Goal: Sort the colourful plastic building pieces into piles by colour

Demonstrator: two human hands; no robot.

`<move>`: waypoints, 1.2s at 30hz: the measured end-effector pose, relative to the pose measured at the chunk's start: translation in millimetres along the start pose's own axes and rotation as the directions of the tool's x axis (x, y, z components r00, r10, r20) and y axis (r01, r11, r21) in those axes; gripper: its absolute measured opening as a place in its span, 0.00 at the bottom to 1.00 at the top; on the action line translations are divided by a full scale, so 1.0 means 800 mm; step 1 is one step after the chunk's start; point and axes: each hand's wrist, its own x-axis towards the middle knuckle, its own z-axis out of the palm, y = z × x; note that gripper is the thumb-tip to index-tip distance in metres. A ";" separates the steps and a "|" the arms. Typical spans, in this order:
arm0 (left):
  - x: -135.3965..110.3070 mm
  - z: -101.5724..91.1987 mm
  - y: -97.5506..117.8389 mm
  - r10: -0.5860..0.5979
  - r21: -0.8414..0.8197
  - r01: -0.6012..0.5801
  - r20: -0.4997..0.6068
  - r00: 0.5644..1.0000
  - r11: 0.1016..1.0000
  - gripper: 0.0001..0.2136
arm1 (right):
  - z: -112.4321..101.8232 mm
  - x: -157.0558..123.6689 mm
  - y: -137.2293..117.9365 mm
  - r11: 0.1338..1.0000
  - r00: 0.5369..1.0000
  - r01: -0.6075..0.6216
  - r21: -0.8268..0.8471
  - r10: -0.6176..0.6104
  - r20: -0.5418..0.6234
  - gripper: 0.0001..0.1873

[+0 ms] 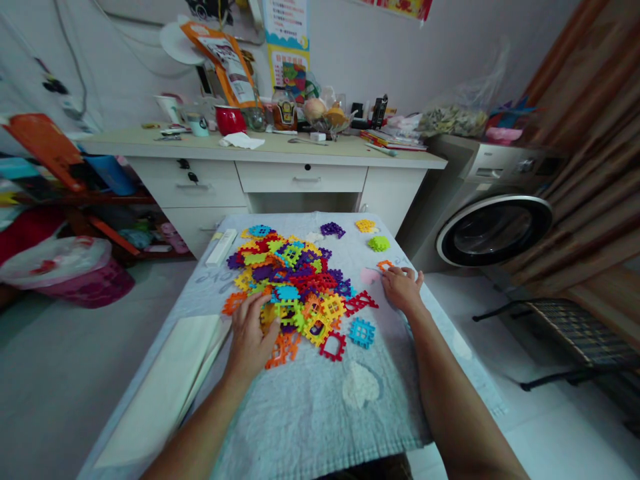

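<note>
A heap of colourful plastic interlocking building pieces [300, 273] lies on the cloth-covered table. My left hand [250, 337] rests on the heap's near left side, fingers apart over yellow and orange pieces. Beyond the heap's right edge, my right hand [404, 290] lies palm down with its fingers spread. An orange piece [385, 265] is at its fingertips; whether they touch it I cannot tell. Farther back sit separate small groups: purple pieces [333, 230], yellow pieces [365, 226] and green pieces [379, 244]. A blue square piece [361, 333] and a red square frame [333, 346] lie at the heap's near right.
Folded white sheets [160, 393] lie along the table's left side, with a white strip-like box [221, 247] behind them. A white cabinet [305, 177] carrying jars and packets stands beyond the table. To the right are a washing machine [490, 200] and a woven-seat chair [575, 333].
</note>
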 end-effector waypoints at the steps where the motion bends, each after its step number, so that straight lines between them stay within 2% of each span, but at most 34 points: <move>1: 0.000 0.000 0.000 -0.002 -0.003 0.002 -0.001 1.000 1.000 0.19 | 0.002 -0.001 0.000 1.000 1.000 0.000 -0.009 0.000 -0.003 0.17; 6: 0.000 0.000 -0.001 -0.003 -0.008 0.003 -0.004 1.000 1.000 0.19 | -0.008 -0.001 -0.009 1.000 1.000 0.025 -0.004 -0.025 0.005 0.17; 9: -0.001 0.000 0.000 0.001 -0.008 -0.001 -0.003 1.000 1.000 0.19 | -0.022 -0.002 -0.019 0.989 0.987 0.124 0.078 -0.131 0.093 0.16; 12: 0.000 -0.001 0.000 0.012 0.002 -0.012 -0.004 1.000 1.000 0.19 | -0.034 -0.007 -0.031 0.944 0.919 0.287 0.165 -0.320 0.232 0.18; 15: 0.000 -0.001 0.000 0.021 0.005 -0.021 -0.009 1.000 1.000 0.19 | -0.038 -0.015 -0.042 0.925 0.863 0.358 0.124 -0.379 0.335 0.22; 18: 0.000 -0.002 0.000 0.012 0.002 -0.012 -0.015 1.000 1.000 0.19 | -0.035 -0.022 -0.050 0.937 0.864 0.345 0.060 -0.342 0.369 0.21; 23: 0.000 -0.001 -0.001 0.012 0.005 -0.011 -0.015 1.000 1.000 0.19 | -0.036 -0.026 -0.044 0.944 0.891 0.321 0.076 -0.328 0.315 0.20; 26: 0.000 -0.001 -0.001 0.026 0.015 -0.026 -0.013 1.000 1.000 0.19 | -0.046 -0.025 -0.022 0.964 0.937 0.252 0.088 -0.266 0.225 0.22; 29: 0.000 -0.001 -0.002 0.038 0.023 -0.038 -0.014 0.999 0.999 0.18 | -0.054 -0.021 0.010 0.994 0.988 0.091 0.060 -0.098 0.120 0.22; 32: 0.000 -0.001 -0.002 0.041 0.020 -0.041 -0.018 0.999 0.999 0.19 | -0.056 -0.018 0.039 0.999 0.997 -0.031 0.011 0.030 0.066 0.22; 36: 0.000 0.000 -0.002 0.035 0.022 -0.035 -0.014 0.999 0.999 0.19 | -0.048 -0.021 0.057 0.997 0.996 -0.075 -0.028 0.076 0.045 0.23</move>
